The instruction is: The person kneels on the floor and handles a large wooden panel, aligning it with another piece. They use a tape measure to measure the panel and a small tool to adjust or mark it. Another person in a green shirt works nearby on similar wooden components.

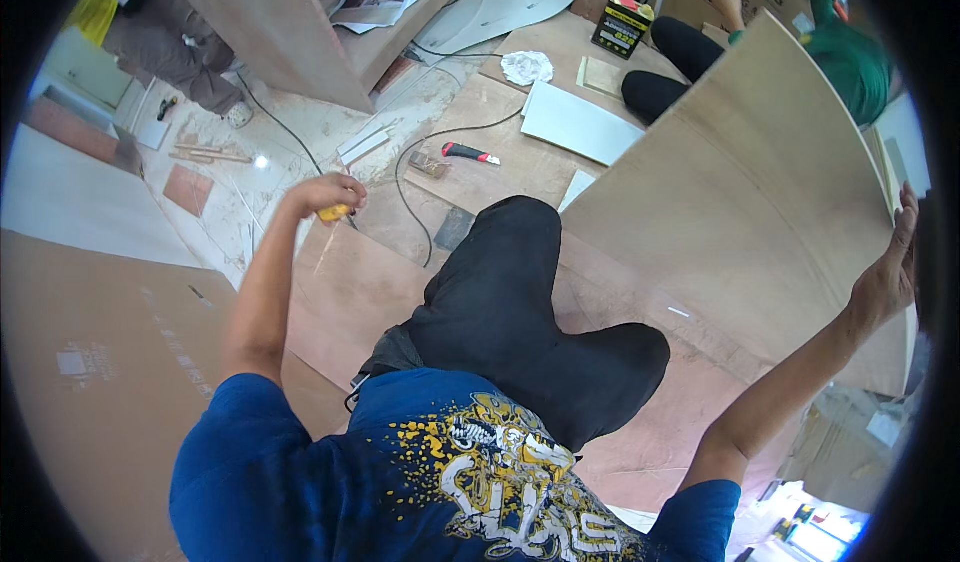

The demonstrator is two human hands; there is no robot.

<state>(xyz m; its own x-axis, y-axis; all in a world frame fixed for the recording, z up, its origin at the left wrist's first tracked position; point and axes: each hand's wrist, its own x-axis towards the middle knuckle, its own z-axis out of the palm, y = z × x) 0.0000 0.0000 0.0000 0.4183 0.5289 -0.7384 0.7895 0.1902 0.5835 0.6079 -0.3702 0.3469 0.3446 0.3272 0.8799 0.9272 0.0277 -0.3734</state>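
Observation:
My left hand [328, 195] is closed around a small yellow-handled tool [336, 213], held out over the floor left of my knees. The tool's exact kind is too small to make out. At the far right my right hand [884, 267] grips the edge of a large plywood panel [720, 182], which stands tilted in front of me with a curved outline. Part of that hand's grip lies in the dark rim of the picture. A red and black utility knife [470, 154] rests on a board ahead of my knees.
A co-worker in green [850, 72] is behind the panel, and another person [175, 47] stands at upper left. A black cable [410, 172] snakes across the floor. White boards [580, 125], a dark box [622, 24] and a cardboard sheet [110, 332] lie around.

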